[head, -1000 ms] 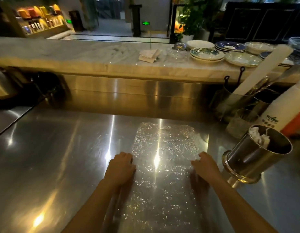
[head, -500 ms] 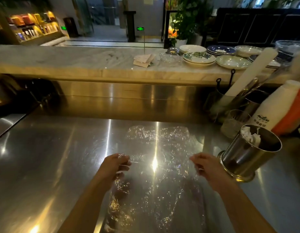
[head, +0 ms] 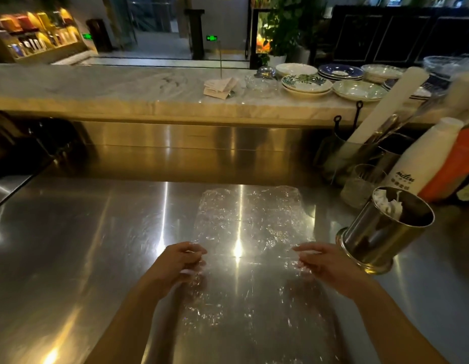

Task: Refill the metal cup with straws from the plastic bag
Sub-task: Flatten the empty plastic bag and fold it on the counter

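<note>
Where the plastic bag lies: flat and crinkled on the stainless steel counter, centre of view; far end points at the marble ledge, near end runs between the forearms to the bottom edge.
Left hand: at the bag's left edge. Fingers curled in, thumb against the fingertips, with a fold of film pinched between them.
Right hand: at the bag's right edge, level with the left. Fingers bent, tips gathered on the film and gripping it. Blurred, so the hold of each finger is not readable.
Metal cup: right of the bag, just beside the right hand and apart from it. Stands on its flared base and looks tilted in this wide-angle view.
Cup contents: white paper-wrapped straw ends bunched at the far-left side of the rim; the rest of the interior is dark.
Bag contents: cannot tell; glare streaks cover the film.
Behind cup: glass tumbler, white bottle, orange bottle, close together.
Back right: white roll leaning out of a metal holder.
On ledge: stacked plates at right, folded papers near the middle.
</note>
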The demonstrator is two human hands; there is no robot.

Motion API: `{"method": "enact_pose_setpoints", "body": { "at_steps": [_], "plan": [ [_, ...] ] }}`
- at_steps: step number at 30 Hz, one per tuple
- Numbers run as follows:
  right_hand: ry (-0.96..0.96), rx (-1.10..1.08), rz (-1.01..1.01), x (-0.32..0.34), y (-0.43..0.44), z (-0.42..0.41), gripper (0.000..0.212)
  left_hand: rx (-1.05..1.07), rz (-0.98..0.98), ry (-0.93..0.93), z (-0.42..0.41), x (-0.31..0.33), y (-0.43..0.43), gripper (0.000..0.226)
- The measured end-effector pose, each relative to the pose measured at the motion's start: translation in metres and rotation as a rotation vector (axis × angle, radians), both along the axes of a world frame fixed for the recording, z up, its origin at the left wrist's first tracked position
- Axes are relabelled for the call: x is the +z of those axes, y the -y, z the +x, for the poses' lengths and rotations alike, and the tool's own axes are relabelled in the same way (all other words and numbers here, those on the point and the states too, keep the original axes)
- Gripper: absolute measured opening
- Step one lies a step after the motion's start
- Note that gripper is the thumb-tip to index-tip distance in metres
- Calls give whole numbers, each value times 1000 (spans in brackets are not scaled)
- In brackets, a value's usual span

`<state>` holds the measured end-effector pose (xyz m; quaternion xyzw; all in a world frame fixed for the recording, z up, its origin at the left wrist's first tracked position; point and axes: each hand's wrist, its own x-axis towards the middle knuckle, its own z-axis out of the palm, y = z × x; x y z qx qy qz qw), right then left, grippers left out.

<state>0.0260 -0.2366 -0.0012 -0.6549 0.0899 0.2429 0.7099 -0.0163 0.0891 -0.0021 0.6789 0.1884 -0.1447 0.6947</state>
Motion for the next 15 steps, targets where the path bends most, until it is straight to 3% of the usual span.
{"method": "enact_pose_setpoints", "body": {
  "at_steps": [4, 11, 13, 15],
  "plan": [
    [-9, 23, 73, -4, 7, 6, 30, -12, 34, 53, 5, 4, -4, 20],
    [117, 78, 83, 2, 14, 15, 21, 2, 67, 188, 12, 8, -12, 36],
    [132, 64, 76, 1, 15, 17, 34, 34, 58, 220, 14, 10, -9, 44],
    [148, 52, 72, 2, 15, 17, 33, 63, 40, 250, 14, 11, -5, 51]
  ]
}}
